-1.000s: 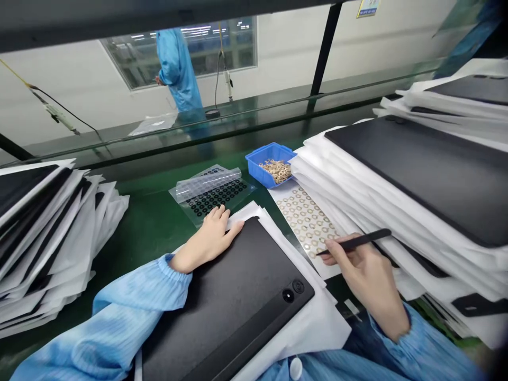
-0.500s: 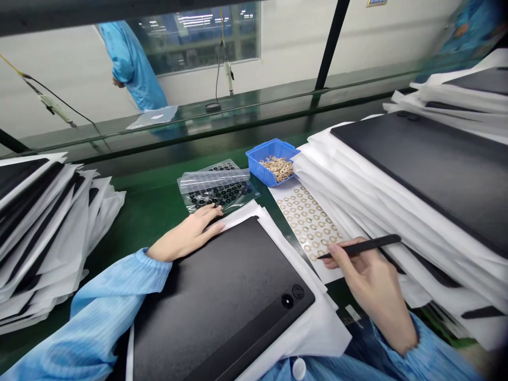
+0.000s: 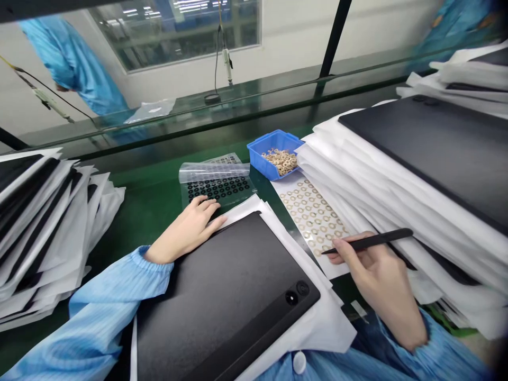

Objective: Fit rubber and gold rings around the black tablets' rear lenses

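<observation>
A black tablet back cover [image 3: 222, 286] with two round camera rings lies in front of me on white wrapping sheets [image 3: 333, 328]. My left hand [image 3: 186, 227] is open, its fingers stretched over the far left edge of the wrapping, beside a clear film sheet [image 3: 218, 185] of black ring stickers. The thumb rests along the cover's edge. My right hand [image 3: 377, 280] is closed around black tweezers [image 3: 369, 242]. Their tip points at the lower part of a white sheet [image 3: 313, 217] with rows of tan ring stickers; whether it touches a ring I cannot tell.
A blue bin [image 3: 273, 153] of small tan rings stands behind the sticker sheet. Stacks of wrapped black covers rise at the right [image 3: 432, 153] and left [image 3: 43, 233]. Electric screwdrivers [image 3: 227, 66] hang beyond the rail. A person in blue [image 3: 75, 69] stands at the back left.
The view has shifted slightly. The person at the back appears farther left. Both hands keep nearly the same pose, the tweezers still over the tan ring sheet.
</observation>
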The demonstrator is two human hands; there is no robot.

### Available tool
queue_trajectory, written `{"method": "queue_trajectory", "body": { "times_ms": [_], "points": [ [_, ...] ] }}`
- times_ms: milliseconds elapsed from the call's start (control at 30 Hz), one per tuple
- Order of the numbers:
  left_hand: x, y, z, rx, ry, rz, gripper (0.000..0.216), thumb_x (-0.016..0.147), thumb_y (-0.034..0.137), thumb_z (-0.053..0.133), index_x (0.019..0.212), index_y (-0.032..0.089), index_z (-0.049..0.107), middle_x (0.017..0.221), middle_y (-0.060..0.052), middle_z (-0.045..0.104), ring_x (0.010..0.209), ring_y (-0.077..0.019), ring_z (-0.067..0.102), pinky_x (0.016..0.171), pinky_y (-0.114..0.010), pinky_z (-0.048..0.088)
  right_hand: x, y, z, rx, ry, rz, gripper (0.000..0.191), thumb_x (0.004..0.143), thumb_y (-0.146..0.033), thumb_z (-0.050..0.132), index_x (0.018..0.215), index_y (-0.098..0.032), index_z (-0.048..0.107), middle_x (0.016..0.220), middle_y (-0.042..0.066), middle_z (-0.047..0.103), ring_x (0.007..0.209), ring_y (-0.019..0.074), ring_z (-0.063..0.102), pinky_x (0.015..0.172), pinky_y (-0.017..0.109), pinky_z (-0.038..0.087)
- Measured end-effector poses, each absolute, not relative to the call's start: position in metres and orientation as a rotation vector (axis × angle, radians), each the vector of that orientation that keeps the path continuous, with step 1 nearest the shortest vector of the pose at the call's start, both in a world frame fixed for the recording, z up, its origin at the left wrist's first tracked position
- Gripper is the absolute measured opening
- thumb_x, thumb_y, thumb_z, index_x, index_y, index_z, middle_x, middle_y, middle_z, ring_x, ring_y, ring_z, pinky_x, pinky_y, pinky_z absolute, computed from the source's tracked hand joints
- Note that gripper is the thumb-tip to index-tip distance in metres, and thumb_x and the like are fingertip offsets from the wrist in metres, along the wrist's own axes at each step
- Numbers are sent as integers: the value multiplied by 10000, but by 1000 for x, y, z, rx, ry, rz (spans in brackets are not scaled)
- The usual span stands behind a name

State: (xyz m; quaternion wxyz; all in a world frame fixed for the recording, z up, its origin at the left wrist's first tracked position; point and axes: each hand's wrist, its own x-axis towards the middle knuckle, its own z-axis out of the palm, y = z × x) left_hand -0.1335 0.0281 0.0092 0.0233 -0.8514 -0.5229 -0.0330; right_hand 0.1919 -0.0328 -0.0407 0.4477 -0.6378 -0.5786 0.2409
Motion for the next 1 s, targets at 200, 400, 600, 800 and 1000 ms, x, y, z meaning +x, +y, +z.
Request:
{"method": "queue_trajectory", "body": {
  "times_ms": [200,400,600,800,1000],
  "points": [
    [-106,9,26,-2614,-1426,-316,503,958,451,283,1061,89,616,1186,-143,548,1164,-279,415,1015,-451,374,187,-35,-38,-1550,-1379,643,229,820,-402,588,796,-179,546,689,33,661,614,179,682,589,270,549],
    [-22,-20,45,-3169,-739,-190,432,933,410,411,1197,92,536,1265,-111,531,1261,-270,353,1027,-391,376,184,-37,-36,-1511,-1348,669,229,832,-386,586,811,-165,530,691,24,640,571,162,667,547,259,545],
    [-1,5,22,-3269,-640,-17,493,923,495,383,1196,121,551,1263,-137,526,1167,-293,450,972,-433,384,184,-37,-33,-1514,-1324,679,231,843,-393,576,824,-171,517,688,28,646,582,169,668,573,282,554],
    [-7,5,15,-3283,-647,-36,461,934,508,335,1241,223,527,1280,-129,500,1164,-314,452,936,-468,372,183,-36,-32,-1545,-1338,683,215,845,-394,574,826,-185,528,668,24,655,589,180,668,577,297,548],
    [-3,3,15,-3265,-668,-3,468,929,523,328,1187,223,578,1239,-120,513,1122,-312,459,934,-475,370,187,-35,-33,-1481,-1330,742,185,829,-372,602,805,-200,538,662,12,625,592,184,652,582,320,542]
  ]
}}
